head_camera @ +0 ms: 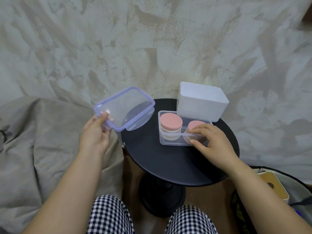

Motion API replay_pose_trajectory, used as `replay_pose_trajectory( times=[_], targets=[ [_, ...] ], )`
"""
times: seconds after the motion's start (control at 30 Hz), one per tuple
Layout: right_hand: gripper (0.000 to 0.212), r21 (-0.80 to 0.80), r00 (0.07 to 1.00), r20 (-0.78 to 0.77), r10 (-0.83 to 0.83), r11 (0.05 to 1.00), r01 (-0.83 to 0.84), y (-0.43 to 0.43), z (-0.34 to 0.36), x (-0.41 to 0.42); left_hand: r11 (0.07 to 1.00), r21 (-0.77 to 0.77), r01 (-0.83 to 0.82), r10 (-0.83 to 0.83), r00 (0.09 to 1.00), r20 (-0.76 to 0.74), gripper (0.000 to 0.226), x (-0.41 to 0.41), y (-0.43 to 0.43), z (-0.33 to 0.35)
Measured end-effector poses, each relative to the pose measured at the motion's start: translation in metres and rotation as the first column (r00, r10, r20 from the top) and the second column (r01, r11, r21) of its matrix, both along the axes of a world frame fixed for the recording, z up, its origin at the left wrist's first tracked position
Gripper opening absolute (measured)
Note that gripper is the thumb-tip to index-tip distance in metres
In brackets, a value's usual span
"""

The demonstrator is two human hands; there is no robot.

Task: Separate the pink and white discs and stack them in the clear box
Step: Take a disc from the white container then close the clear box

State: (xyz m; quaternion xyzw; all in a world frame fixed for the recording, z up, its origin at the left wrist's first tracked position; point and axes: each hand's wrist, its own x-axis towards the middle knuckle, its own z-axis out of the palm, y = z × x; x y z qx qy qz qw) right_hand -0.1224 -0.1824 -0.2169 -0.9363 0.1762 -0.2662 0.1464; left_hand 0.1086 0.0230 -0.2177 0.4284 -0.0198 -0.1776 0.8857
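Pink discs [171,122] form two stacks inside the clear box [168,142].

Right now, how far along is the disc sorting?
Done: two stacks, the left stack and the right stack, stand in the clear box, both pink on top. In hand: the left hand holds the lid off the box; the right hand grips the box's near wall. Left: lid not yet on. No loose discs show on the black table. Whether white discs are sorted apart, I cannot tell.
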Motion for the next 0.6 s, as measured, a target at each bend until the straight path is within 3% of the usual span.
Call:
replay_pose_trajectory(
  times=[0.1, 0.2, 0.27, 0.37, 0.5, 0.6],
  targets=[
    [0.029, 0.133, 1.000, 0.020, 0.005, 0.991, -0.008, -0.001, 0.008, -0.003, 0.998, -0.049, 0.031, -0.030, 0.999, 0.017, 0.013, -0.008, -0.006, 0.023],
    [0.035, 0.349, 0.989, 0.117, -0.090, 0.936, 0.044, -0.005, 0.018, -0.002, 0.991, -0.018, 0.134, -0.134, 0.991, 0.017, 0.009, -0.019, -0.027, 0.043],
    [0.038, 0.555, 0.964, 0.233, -0.129, 0.831, -0.023, -0.008, 0.026, -0.001, 0.977, 0.017, 0.213, -0.214, 0.977, 0.025, 0.010, -0.029, -0.045, 0.049],
    [0.046, 0.745, 0.917, 0.328, -0.227, 0.659, -0.104, -0.014, 0.040, 0.000, 0.949, 0.067, 0.308, -0.311, 0.950, 0.039, 0.015, -0.044, -0.068, 0.054],
    [0.048, 0.865, 0.891, 0.324, -0.318, 0.482, -0.142, -0.025, 0.047, -0.004, 0.903, 0.140, 0.406, -0.419, 0.905, 0.074, 0.013, -0.057, -0.088, 0.054],
    [0.029, 0.920, 0.858, 0.335, -0.389, 0.334, -0.207, -0.034, 0.047, -0.010, 0.867, 0.278, 0.414, -0.462, 0.877, 0.131, 0.008, -0.059, -0.094, 0.049]
  ],
)
